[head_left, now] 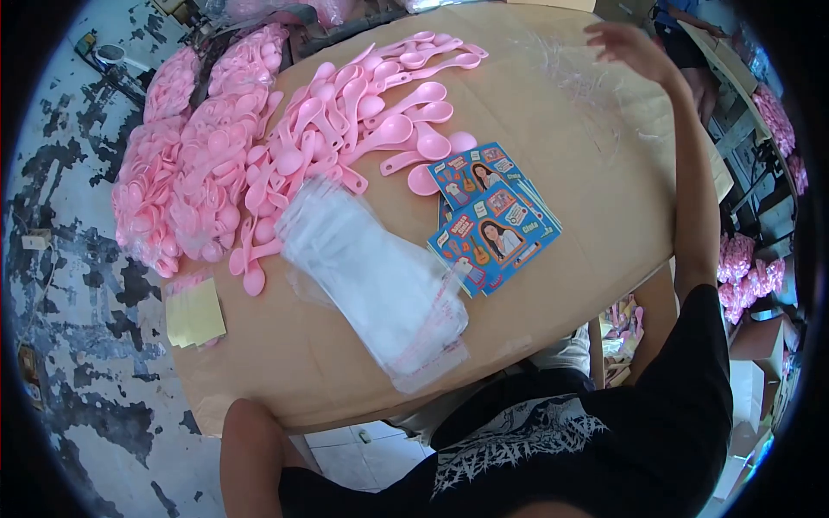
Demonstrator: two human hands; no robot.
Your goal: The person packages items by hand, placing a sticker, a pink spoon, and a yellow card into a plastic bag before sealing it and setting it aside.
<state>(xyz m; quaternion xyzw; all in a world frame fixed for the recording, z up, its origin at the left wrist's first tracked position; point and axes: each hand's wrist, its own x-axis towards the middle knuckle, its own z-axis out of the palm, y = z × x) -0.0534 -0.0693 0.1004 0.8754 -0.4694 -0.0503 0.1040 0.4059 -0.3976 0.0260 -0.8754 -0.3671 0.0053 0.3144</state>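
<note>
From my feed, the round, cardboard-covered bench fills most of the view. Across its far left spreads a heap of pink spoons lying loose on the top. Those at the outer edge look bundled in clear sacks, though I can't be sure.

Next in size is a stack of clear bags, lying flat near the front edge with its top end touching the spoons. I can't tell whether anything is inside them.

At the far right lies a patch of crinkled clear film. The right hand is raised just above its far edge with the fingers spread wide, holding nothing and not touching the film.

Blue printed cards lie fanned just right of the bags. A few yellow slips lie near the left rim. Only the left arm shows, below the bench edge — the left hand is out of view.
</note>
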